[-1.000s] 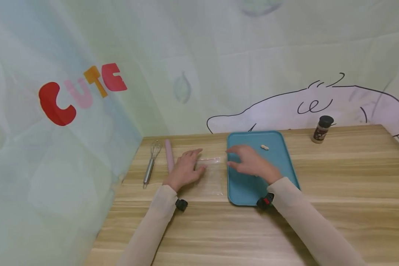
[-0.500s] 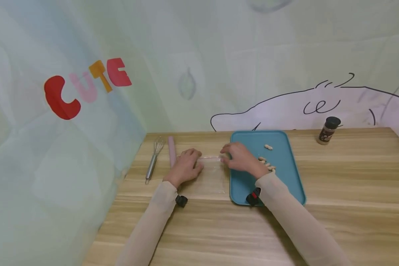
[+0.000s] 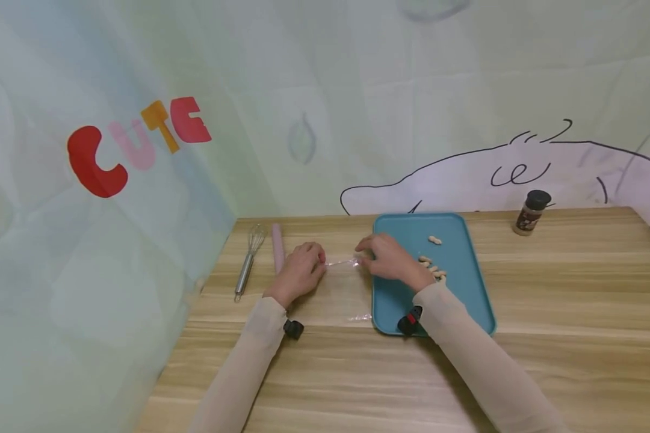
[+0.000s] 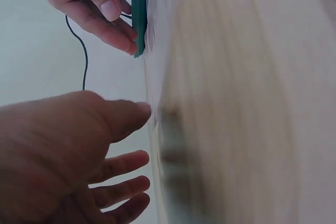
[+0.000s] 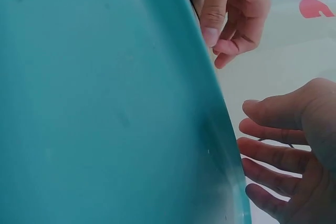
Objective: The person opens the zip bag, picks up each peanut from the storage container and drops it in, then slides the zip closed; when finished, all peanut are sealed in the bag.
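A clear plastic zip bag [image 3: 343,294] lies on the table in the head view, left of the blue tray [image 3: 381,313]. At the left end of its zip edge, my left hand [image 3: 299,270] pinches the bag between thumb and finger. In the right wrist view the left thumb [image 5: 211,35] meets a fingertip. My right hand [image 3: 392,258] reaches over the tray's left rim, its fingertips right at the bag's other top corner. The right fingers [image 5: 273,153] are spread and loosely bent, thumb apart from them.
Several peanuts [image 3: 433,269] lie on the tray beside the right wrist, with another peanut [image 3: 435,240] farther back. A whisk [image 3: 246,264] and a pink rolling pin [image 3: 278,243] lie left. A black-capped seasoning jar [image 3: 531,213] stands at the back right.
My right hand has moved left from over the tray to the bag's top corner, uncovering peanuts. My left fingers have closed in on the zip edge, and the bag has shifted slightly.
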Action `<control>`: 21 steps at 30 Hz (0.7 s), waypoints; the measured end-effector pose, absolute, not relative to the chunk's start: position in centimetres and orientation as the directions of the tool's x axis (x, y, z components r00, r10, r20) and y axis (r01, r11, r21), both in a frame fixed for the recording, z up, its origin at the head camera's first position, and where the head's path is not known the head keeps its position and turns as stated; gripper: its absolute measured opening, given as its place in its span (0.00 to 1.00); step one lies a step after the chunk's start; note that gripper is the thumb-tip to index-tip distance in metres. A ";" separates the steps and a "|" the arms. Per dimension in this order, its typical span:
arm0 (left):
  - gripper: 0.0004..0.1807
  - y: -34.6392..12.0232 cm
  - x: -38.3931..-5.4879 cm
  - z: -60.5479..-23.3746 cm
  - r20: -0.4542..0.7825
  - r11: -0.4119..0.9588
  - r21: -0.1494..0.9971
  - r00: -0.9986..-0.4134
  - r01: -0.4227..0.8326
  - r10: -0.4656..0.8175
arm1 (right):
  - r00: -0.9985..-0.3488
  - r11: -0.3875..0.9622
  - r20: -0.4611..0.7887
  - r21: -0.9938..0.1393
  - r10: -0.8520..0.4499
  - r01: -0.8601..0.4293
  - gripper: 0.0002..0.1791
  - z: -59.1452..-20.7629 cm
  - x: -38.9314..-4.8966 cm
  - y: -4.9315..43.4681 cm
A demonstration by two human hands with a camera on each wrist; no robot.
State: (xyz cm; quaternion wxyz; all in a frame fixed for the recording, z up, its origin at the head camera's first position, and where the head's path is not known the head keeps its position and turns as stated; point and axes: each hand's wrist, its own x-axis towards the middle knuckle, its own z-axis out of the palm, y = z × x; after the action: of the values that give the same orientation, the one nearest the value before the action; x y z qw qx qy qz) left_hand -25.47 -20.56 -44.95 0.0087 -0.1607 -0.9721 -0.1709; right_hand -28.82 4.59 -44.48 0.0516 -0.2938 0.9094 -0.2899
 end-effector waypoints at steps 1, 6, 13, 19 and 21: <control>0.06 -20.6 -25.5 -44.9 0.083 0.889 0.330 -0.948 0.318 0.308 | -0.821 0.656 0.074 -0.562 -0.566 -0.504 0.20 -44.5 -28.8 4.5; 0.08 -20.5 -25.3 -44.6 0.096 0.888 0.338 -0.950 0.311 0.296 | -0.815 0.650 0.075 -0.564 -0.575 -0.510 0.19 -44.7 -28.8 4.4; 0.07 -20.4 -25.3 -44.7 0.063 0.904 0.291 -0.949 0.314 0.309 | -0.812 0.648 0.083 -0.558 -0.578 -0.518 0.19 -44.6 -28.7 4.3; 0.05 -20.3 -25.2 -44.7 0.084 0.899 0.288 -0.944 0.329 0.318 | -0.809 0.649 0.075 -0.556 -0.583 -0.519 0.18 -44.4 -28.6 4.1; 0.05 -20.3 -25.2 -44.7 0.097 0.897 0.276 -0.939 0.345 0.331 | -0.807 0.649 0.069 -0.557 -0.586 -0.518 0.18 -44.3 -28.6 4.1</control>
State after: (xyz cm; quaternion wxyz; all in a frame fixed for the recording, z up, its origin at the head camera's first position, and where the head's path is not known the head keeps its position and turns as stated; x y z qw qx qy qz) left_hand -25.21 -20.30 -44.65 0.0237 -0.1737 -0.9736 -0.1460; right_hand -28.57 4.06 -44.33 0.0586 -0.3047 0.9061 -0.2876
